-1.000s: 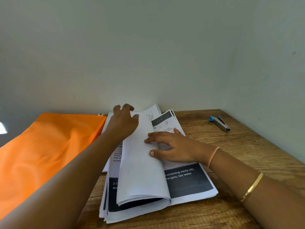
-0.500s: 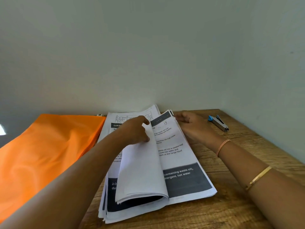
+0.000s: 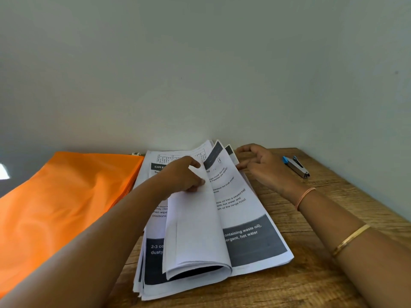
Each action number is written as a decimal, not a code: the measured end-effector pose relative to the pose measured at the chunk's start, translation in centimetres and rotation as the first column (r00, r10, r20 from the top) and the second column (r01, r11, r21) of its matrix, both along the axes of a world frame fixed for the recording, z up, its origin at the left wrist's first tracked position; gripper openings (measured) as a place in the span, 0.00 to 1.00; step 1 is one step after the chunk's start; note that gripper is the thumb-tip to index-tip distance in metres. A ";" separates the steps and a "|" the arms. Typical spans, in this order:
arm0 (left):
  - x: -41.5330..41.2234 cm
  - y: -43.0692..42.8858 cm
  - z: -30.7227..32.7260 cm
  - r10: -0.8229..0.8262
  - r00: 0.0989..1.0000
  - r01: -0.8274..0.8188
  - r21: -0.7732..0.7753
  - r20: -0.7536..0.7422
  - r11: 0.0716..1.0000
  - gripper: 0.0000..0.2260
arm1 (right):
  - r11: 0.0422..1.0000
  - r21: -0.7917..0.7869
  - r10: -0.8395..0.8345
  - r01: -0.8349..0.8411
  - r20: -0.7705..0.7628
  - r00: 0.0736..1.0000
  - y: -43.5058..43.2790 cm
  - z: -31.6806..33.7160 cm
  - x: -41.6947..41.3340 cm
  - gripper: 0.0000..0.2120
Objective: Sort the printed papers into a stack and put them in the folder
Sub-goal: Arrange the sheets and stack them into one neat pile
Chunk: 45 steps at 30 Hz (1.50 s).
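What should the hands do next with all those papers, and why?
Probably the right hand should pinch the far corner of the top sheet and flip it over to the left. The left hand holds the turned-over pages curled back, the right hand already touches that corner, and the orange folder lies beside the papers, not yet used.

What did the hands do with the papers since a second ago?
The right hand lifted off the middle of the printed papers and slid to their far right corner, fingertips at the edge. The left hand shifted from the top of the turned-over sheets to pinch their edge. The orange folder, the stapler and the table stayed put.
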<state>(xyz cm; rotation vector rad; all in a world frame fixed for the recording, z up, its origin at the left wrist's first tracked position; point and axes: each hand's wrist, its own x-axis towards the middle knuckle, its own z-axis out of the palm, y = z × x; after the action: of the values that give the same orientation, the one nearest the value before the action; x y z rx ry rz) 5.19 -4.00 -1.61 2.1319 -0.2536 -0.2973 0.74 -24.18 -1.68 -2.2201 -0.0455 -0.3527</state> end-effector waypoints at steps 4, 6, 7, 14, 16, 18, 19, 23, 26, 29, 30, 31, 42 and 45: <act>-0.3 -0.1 0.4 0.031 0.989 -0.057 -0.187 -0.141 0.981 0.14 | 0.998 -0.005 0.071 -0.070 0.031 0.997 0.5 0.2 -0.6 0.17; -0.1 -0.1 0.4 0.044 0.982 -0.082 -0.201 -0.185 0.976 0.20 | 0.992 -0.024 0.123 -0.122 0.028 0.992 1.0 0.3 -0.7 0.19; 0.0 -0.1 0.3 0.049 0.979 -0.090 -0.205 -0.198 0.975 0.22 | 0.988 -0.037 0.153 -0.152 0.021 0.988 1.3 0.3 -0.8 0.20; 0.2 -0.4 0.0 0.061 0.971 -0.122 -0.261 -0.231 0.958 0.05 | 0.964 -0.084 0.249 -0.252 -0.046 0.967 2.7 0.2 -1.2 0.28; 0.2 -0.5 -0.2 0.085 0.966 -0.153 -0.273 -0.245 0.950 0.04 | 0.963 -0.084 0.251 -0.255 -0.055 0.966 2.7 0.2 -1.2 0.28; 0.3 -0.5 -0.3 0.112 0.963 -0.180 -0.274 -0.247 0.945 0.05 | 0.966 -0.083 0.240 -0.244 -0.051 0.969 2.7 0.1 -1.1 0.28; 0.3 -0.6 -0.3 0.126 0.962 -0.192 -0.273 -0.243 0.943 0.05 | 0.968 -0.075 0.237 -0.239 -0.045 0.971 2.7 0.1 -1.1 0.29; 0.3 -0.7 -0.5 0.175 0.962 -0.229 -0.275 -0.208 0.934 0.09 | 0.971 -0.050 0.232 -0.234 -0.034 0.972 2.8 0.3 -1.4 0.29; 0.4 -0.7 -0.8 0.178 0.964 -0.233 -0.308 -0.197 0.922 0.11 | 0.976 -0.027 0.218 -0.218 -0.021 0.976 2.7 0.3 -1.4 0.26; 0.5 -0.7 -0.9 0.172 0.964 -0.234 -0.336 -0.204 0.912 0.12 | 0.986 0.010 0.165 -0.165 -0.013 0.986 2.4 0.2 -1.1 0.20; 0.6 -0.6 -0.9 0.169 0.963 -0.233 -0.337 -0.210 0.912 0.11 | 0.990 0.028 0.136 -0.136 -0.010 0.991 2.2 0.2 -1.0 0.17; 0.6 -0.5 -0.9 0.163 0.962 -0.231 -0.336 -0.218 0.913 0.10 | 0.994 0.046 0.100 -0.099 -0.009 0.995 2.0 0.1 -0.8 0.15; 0.7 1.1 -0.7 0.156 0.960 -0.229 0.327 0.234 0.917 0.26 | 0.999 0.041 -0.005 0.013 -0.180 0.984 0.7 -0.5 0.2 0.14; 0.4 0.7 -1.1 0.060 0.924 -0.245 0.464 0.378 0.851 0.27 | 0.999 0.038 -0.001 0.009 -0.189 0.982 0.6 -0.5 0.2 0.14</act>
<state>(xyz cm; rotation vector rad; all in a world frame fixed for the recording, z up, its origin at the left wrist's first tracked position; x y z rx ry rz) 5.62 -3.31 -2.67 2.7114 -0.2202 0.1411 0.95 -23.53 -2.15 -2.2059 0.0689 -0.1427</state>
